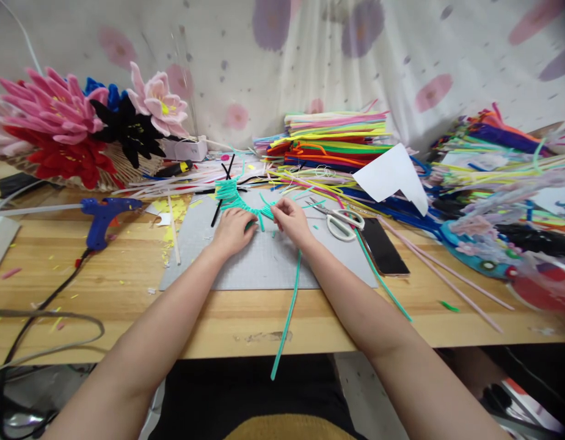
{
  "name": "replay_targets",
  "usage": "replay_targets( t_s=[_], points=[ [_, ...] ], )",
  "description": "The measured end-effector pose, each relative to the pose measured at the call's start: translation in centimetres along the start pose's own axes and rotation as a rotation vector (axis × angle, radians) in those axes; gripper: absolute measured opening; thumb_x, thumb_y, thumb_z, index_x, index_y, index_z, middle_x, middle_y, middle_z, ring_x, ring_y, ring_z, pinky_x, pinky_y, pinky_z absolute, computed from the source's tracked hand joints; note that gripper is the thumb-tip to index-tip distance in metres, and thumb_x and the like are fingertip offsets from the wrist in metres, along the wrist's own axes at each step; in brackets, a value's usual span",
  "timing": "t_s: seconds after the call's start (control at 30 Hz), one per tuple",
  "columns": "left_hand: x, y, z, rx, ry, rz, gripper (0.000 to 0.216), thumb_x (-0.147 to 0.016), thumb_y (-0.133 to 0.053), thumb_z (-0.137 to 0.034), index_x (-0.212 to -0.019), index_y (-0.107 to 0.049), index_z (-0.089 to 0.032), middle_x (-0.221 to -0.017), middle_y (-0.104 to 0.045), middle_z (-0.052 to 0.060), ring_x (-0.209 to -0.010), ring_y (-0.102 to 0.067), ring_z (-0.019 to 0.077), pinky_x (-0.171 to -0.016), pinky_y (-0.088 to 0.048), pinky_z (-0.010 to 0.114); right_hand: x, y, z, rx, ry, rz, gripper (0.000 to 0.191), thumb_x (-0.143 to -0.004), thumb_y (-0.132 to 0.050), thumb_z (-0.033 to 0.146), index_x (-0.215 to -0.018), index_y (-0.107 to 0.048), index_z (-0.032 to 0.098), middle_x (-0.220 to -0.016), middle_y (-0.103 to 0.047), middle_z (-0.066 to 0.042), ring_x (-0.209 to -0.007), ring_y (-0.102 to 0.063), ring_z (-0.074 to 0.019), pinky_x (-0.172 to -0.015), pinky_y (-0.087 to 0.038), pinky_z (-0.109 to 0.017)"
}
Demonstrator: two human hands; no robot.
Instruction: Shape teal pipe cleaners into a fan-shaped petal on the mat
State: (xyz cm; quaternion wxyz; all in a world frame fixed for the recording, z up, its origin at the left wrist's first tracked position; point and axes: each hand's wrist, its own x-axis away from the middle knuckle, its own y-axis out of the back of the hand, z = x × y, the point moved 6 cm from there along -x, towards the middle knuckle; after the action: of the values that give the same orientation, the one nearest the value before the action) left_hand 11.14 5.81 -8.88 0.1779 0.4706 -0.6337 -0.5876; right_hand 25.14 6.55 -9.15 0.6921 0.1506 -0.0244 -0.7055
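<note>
My left hand (233,231) and my right hand (290,221) rest side by side on a grey cutting mat (264,263), both closed on a teal pipe-cleaner piece (231,195) that is wound around black stems. My right fingers pinch a teal strand near the wound part. A long teal pipe cleaner (287,311) trails from under my right hand down past the table's front edge. Scissors with white handles (339,219) lie just right of my right hand.
A blue glue gun (102,215) with its cord lies at the left. Pipe-cleaner flowers (80,122) sit in a basket at the back left. Stacks of coloured pipe cleaners (332,140) fill the back and right. A dark phone (385,247) lies by the mat.
</note>
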Motion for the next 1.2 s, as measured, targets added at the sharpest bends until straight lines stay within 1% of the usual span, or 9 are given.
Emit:
replay_targets(
  t_s=[0.1, 0.2, 0.3, 0.37, 0.53, 0.67, 0.8, 1.03, 1.2],
  points=[
    [0.1, 0.0, -0.2, -0.009, 0.019, -0.011, 0.021, -0.081, -0.051, -0.032, -0.092, -0.062, -0.019, -0.095, -0.064, 0.007, -0.099, -0.051, 0.0247, -0.089, -0.034, 0.039, 0.4, 0.2, 0.8, 0.363, 0.068, -0.013, 0.012, -0.074, -0.05, 0.026, -0.066, -0.046, 0.02, -0.058, -0.052, 0.004, -0.055, -0.047, -0.0097, -0.055, -0.035, -0.022],
    [0.2, -0.1, -0.4, -0.016, 0.038, -0.023, 0.02, -0.079, -0.054, -0.035, -0.089, -0.062, -0.019, -0.093, -0.063, 0.007, -0.097, -0.05, 0.0249, -0.088, -0.035, 0.039, 0.8, 0.1, 1.6, 0.678, 0.122, 0.001, 0.008, -0.075, -0.048, 0.024, -0.07, -0.053, 0.02, -0.066, -0.057, 0.001, -0.064, -0.05, -0.0123, -0.06, -0.033, -0.024],
    [0.2, -0.2, -0.4, -0.015, 0.04, -0.028, 0.021, -0.079, -0.054, -0.036, -0.09, -0.062, -0.019, -0.094, -0.063, 0.006, -0.098, -0.049, 0.0246, -0.089, -0.034, 0.038, 1.0, 0.0, 1.8, 0.9, 0.124, 0.047, 0.011, -0.076, -0.047, 0.025, -0.075, -0.058, 0.02, -0.069, -0.06, -0.001, -0.071, -0.052, -0.0158, -0.063, -0.033, -0.025],
    [0.3, -0.3, -0.5, -0.014, 0.038, -0.029, 0.023, -0.08, -0.053, -0.036, -0.093, -0.063, -0.02, -0.096, -0.062, 0.006, -0.099, -0.048, 0.0246, -0.09, -0.034, 0.039, 1.0, 0.0, 1.8, 0.973, 0.122, 0.086, 0.012, -0.076, -0.048, 0.025, -0.077, -0.059, 0.02, -0.071, -0.061, -0.003, -0.074, -0.052, -0.0171, -0.066, -0.034, -0.026],
    [0.3, -0.6, -0.6, -0.042, 0.037, -0.016, 0.03, -0.081, -0.049, -0.04, -0.103, -0.061, -0.023, -0.1, -0.059, 0.007, -0.102, -0.045, 0.0259, -0.092, -0.032, 0.04, 0.8, -0.2, 1.8, 0.966, 0.167, 0.125, 0.012, -0.074, -0.05, 0.025, -0.077, -0.061, 0.019, -0.074, -0.063, -0.003, -0.076, -0.053, -0.0171, -0.074, -0.034, -0.028],
    [0.2, -0.8, -1.0, -0.107, 0.015, 0.008, 0.034, -0.081, -0.047, -0.04, -0.109, -0.059, -0.025, -0.099, -0.056, 0.008, -0.101, -0.043, 0.0265, -0.093, -0.03, 0.042, 0.6, 0.1, 1.5, 0.895, 0.112, 0.051, 0.015, -0.075, -0.049, 0.026, -0.079, -0.062, 0.019, -0.07, -0.061, -0.002, -0.074, -0.052, -0.0166, -0.072, -0.034, -0.027],
    [0.0, -0.7, -1.2, -0.145, -0.018, 0.018, 0.034, -0.08, -0.047, -0.039, -0.107, -0.06, -0.024, -0.099, -0.055, 0.009, -0.102, -0.042, 0.027, -0.098, -0.025, 0.043, 0.4, 0.6, 0.9, 0.808, 0.053, -0.014, 0.018, -0.077, -0.047, 0.025, -0.082, -0.064, 0.019, -0.07, -0.06, -0.002, -0.071, -0.051, -0.0153, -0.068, -0.033, -0.025],
    [-0.9, -0.7, -1.4, -0.114, -0.075, 0.094, 0.03, -0.073, -0.052, -0.035, -0.1, -0.062, -0.028, -0.089, -0.052, 0.005, -0.099, -0.043, 0.0256, -0.102, -0.015, 0.047, 0.6, 2.2, 0.6, 0.587, -0.002, -0.224, 0.02, -0.082, -0.042, 0.028, -0.085, -0.059, 0.02, -0.067, -0.055, 0.001, -0.063, -0.048, -0.0125, -0.061, -0.031, -0.023],
    [-0.7, -1.1, -1.4, -0.024, -0.02, 0.072, 0.024, -0.066, -0.059, -0.033, -0.087, -0.062, -0.024, -0.087, -0.049, 0.004, -0.096, -0.042, 0.0244, -0.098, -0.021, 0.045, 0.4, 1.8, 0.1, 0.62, -0.028, -0.127, 0.017, -0.077, -0.052, 0.034, -0.078, -0.062, 0.02, -0.066, -0.055, 0.002, -0.062, -0.046, -0.012, -0.06, -0.03, -0.023]
  ],
)
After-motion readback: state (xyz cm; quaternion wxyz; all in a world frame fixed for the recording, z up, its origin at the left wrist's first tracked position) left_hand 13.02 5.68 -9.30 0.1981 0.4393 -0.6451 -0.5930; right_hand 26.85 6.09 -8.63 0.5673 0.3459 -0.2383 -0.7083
